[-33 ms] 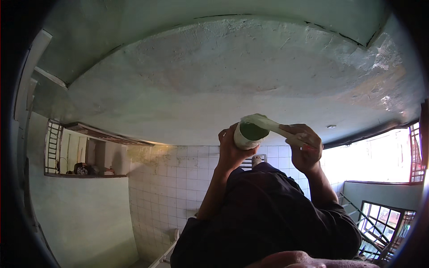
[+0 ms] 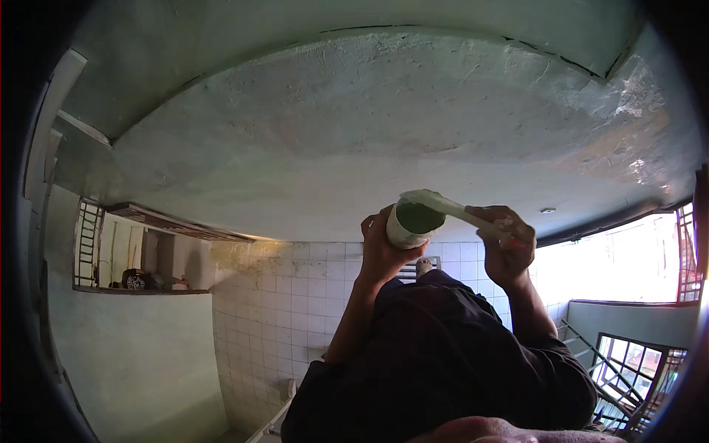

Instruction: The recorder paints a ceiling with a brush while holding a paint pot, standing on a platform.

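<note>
A pale green wall point(image 2: 317, 140) fills the far side, its surface rough and patchy in places, with a shinier worn area toward the right. Below it spreads a floor of white square tiles point(image 2: 258, 325). The person's dark shirt point(image 2: 428, 362) takes up the near middle. A bright opening point(image 2: 620, 269) lies to the right, with a ladder point(image 2: 587, 343) and a barred window point(image 2: 636, 362) nearer on that side; another opening point(image 2: 159, 258) is set in the wall at left. Beneath the hands, one foot point(image 2: 424, 266) shows beside a slatted step point(image 2: 408, 274).

The right hand point(image 2: 508, 240) is closed around the handle of a paintbrush point(image 2: 456, 210). The left hand point(image 2: 380, 247) is curled partly open around the side of a small off-white pot point(image 2: 405, 236), which sits between the hands, close in front of the body, its mouth facing up. The brush's long axis runs from the right hand leftward and slightly to the far side, its coated head over the pot's far rim; whether it touches the rim cannot be told. The left hand is nearer the pot. Smallest is the green paint point(image 2: 421, 218) inside.
</note>
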The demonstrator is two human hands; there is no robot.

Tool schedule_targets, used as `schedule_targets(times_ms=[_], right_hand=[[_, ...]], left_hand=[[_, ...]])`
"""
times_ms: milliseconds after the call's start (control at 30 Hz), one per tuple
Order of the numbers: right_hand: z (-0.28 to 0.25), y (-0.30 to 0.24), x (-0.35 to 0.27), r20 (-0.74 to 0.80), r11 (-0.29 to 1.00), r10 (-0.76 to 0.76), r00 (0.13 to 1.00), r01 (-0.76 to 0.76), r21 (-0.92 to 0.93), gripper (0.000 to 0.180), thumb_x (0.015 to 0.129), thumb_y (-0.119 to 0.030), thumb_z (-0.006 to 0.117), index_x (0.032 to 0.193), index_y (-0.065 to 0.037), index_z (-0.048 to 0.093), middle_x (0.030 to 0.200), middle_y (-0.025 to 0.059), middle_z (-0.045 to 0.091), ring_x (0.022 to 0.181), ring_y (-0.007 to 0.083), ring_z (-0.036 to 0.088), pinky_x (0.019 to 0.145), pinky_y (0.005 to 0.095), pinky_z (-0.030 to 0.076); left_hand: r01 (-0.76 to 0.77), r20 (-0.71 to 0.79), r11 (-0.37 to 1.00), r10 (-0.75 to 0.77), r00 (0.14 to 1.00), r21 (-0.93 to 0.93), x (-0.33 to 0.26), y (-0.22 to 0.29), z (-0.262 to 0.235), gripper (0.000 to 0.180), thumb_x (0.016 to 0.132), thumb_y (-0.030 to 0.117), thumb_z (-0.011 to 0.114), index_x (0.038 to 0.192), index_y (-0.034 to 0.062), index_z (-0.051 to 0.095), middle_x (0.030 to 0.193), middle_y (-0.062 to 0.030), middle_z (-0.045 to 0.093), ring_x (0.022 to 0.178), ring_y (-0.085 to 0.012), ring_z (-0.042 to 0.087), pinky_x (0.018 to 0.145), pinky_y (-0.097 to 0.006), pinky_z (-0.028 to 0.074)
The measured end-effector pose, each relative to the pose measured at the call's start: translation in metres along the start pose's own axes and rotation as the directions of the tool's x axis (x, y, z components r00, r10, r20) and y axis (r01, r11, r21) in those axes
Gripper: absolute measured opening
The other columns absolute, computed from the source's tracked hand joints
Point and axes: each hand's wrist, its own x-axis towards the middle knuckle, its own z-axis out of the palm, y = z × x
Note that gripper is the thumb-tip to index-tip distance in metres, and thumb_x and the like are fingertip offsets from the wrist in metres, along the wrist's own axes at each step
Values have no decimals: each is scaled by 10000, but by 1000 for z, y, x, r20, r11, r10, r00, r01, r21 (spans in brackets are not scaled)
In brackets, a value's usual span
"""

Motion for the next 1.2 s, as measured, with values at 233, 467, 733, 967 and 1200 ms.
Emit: schedule_targets(times_ms=[233,467,733,967,1200], right_hand=[[5,24,-13,-266,706,563,783,-287,648,265,1057,-28,548,1292,2,431,1050,206,719,940,248,729,811,396,618],[16,47,-22,85,102,802,591,-276,956,187,1051,-167,600,1185,-37,607,1055,118,706,932,190,708,860,319,610],[31,57,-18,348,-210,624,700,-279,937,329,1022,-137,580,1249,101,582,1261,199,644,1203,309,655,1075,369,557],[55,48,-1,442,-216,637,631,-405,889,440,1039,-92,524,1374,181,437,1344,254,556,1283,309,604,1102,270,546],[90,50,9,538,-292,622,569,-469,833,443,1038,-95,559,1344,211,461,1400,293,538,1334,330,572,1157,317,503]], left_hand=[[20,7,1000,-20,1000,3,3,3,4,796,619,301,947,1295,69,598,1166,-116,674,1168,-336,552,1043,-467,415],[58,-19,998,-58,998,-12,-3,-2,9,822,641,271,947,1355,101,575,1223,-77,680,1193,-291,552,1093,-448,355],[161,-124,985,-169,978,-67,-14,-18,-6,819,629,268,948,1338,104,574,1195,-92,674,1167,-328,536,1062,-472,393],[202,-276,975,-221,935,-96,-28,-32,-29,758,648,278,940,1290,96,581,1158,-109,678,1119,-332,580,1033,-484,410],[224,-415,972,-232,880,-69,-41,-46,-46,757,646,276,954,1272,77,579,1158,-127,680,1086,-361,613,978,-510,473]])
